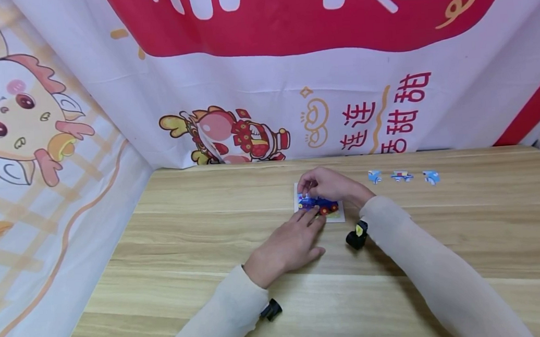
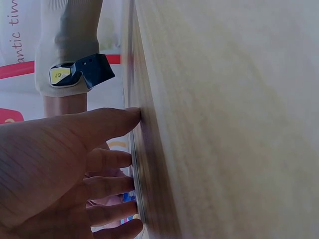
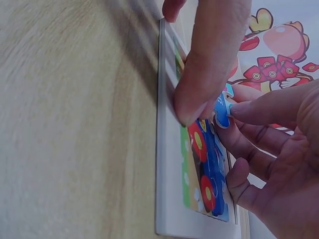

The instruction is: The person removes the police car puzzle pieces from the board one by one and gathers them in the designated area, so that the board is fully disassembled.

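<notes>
Printed banner behind the wooden table: red field, cartoon dragon figures, red Chinese characters reading 连连 and 甜甜 on the right. Small puzzle board lies flat near the table's far middle, car picture partly assembled. Left hand rests palm down, fingers straight, tips pressing the board's near edge. Right hand curls over the far side, pinching a blue piece against the board. Three loose blue pieces lie to the right, well apart.
</notes>
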The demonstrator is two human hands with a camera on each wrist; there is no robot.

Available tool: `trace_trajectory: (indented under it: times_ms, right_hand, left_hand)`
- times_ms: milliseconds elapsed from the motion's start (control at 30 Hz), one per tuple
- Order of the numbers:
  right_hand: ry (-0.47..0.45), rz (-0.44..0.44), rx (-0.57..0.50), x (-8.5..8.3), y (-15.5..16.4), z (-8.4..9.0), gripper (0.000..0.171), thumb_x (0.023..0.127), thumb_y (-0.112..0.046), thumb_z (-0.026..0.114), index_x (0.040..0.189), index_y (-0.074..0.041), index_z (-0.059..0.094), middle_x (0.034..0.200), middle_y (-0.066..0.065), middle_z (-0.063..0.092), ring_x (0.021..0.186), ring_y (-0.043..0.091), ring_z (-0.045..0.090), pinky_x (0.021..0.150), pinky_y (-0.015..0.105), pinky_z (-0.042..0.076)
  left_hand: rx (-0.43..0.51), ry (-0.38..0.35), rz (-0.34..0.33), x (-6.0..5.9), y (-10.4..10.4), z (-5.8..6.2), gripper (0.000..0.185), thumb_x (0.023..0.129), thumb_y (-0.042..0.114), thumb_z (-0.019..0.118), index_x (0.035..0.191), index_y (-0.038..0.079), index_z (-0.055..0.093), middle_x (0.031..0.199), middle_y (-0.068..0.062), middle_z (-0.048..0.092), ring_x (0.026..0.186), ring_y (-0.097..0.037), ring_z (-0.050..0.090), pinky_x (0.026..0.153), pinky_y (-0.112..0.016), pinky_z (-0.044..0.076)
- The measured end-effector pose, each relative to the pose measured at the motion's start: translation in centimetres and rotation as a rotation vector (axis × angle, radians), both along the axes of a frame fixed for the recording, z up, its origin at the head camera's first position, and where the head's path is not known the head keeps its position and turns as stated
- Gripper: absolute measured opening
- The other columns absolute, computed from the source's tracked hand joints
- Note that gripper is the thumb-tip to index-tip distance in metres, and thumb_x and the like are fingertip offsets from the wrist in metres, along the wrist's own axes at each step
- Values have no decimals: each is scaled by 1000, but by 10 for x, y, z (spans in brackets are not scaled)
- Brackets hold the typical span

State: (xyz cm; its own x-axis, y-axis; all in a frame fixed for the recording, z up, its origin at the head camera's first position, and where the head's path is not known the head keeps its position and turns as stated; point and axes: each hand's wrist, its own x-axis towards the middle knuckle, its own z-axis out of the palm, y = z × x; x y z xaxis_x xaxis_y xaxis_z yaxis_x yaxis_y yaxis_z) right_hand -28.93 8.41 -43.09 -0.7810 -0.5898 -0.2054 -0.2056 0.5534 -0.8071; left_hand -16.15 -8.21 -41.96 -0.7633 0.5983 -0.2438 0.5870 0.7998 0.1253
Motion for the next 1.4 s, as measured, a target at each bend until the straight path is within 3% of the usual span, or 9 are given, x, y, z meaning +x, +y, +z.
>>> trace_trajectory:
  times_ms: [333,633,667,733,767,867,1000,1267,1400]
  right_hand:
    - [24,-25,-12,1,1,-1,21,99,5,61,109,-5,76,112,12,75,115,29,65,115,54,46]
    - [65,-53,-52,2,13,1,21,97,4,61,111,-3,75,111,13,75,106,26,66,103,43,53]
    - [60,-62,-53,2,15,1,22,97,4,61,112,-3,75,111,13,75,105,25,66,101,41,54]
    - [62,-76,-47,1,20,2,22,98,4,61,114,-3,75,112,13,75,104,24,66,96,38,55]
    - [63,-83,-43,1,23,3,22,98,3,61,114,-3,75,112,13,74,104,24,66,95,37,56]
    - [68,-98,-36,0,32,5,23,100,3,61,117,-3,75,114,15,74,104,25,66,92,37,60]
    - [84,-116,-24,0,47,10,23,101,1,60,118,-3,75,117,15,75,107,26,67,94,36,59]
    - [91,-172,21,6,75,17,26,104,-2,58,123,-3,74,119,16,73,105,27,66,89,36,60]
    - [91,-174,30,9,86,17,24,104,-1,59,122,-2,74,118,16,73,103,26,65,87,34,60]
  left_hand:
    - [13,13,-8,0,-1,0,72,107,44,64,165,8,42,175,-16,36,163,-32,34,136,-39,28]
    - [11,-11,-3,-1,-1,-2,72,108,43,64,166,8,40,176,-15,33,164,-33,32,136,-40,28]
    - [18,4,-9,-5,-2,-15,74,108,47,62,167,9,39,177,-15,32,165,-32,31,137,-39,26]
    - [26,0,-7,-5,-2,-15,74,108,48,62,167,9,39,177,-15,32,165,-32,31,137,-40,27]
    - [34,16,-12,-8,-4,-25,76,107,51,61,167,10,38,177,-14,31,165,-32,30,137,-39,26]
    - [36,17,-7,-7,-3,-25,76,107,50,62,167,10,39,177,-14,31,164,-32,31,137,-40,27]
    - [19,-26,21,1,0,-1,71,108,43,64,166,10,41,177,-14,32,164,-34,33,136,-41,28]
    - [22,-50,39,1,0,1,72,108,44,63,168,11,39,178,-12,29,165,-32,29,136,-41,27]
    - [48,-48,28,-5,-2,-15,75,107,48,63,168,12,37,179,-11,27,166,-31,28,137,-41,26]
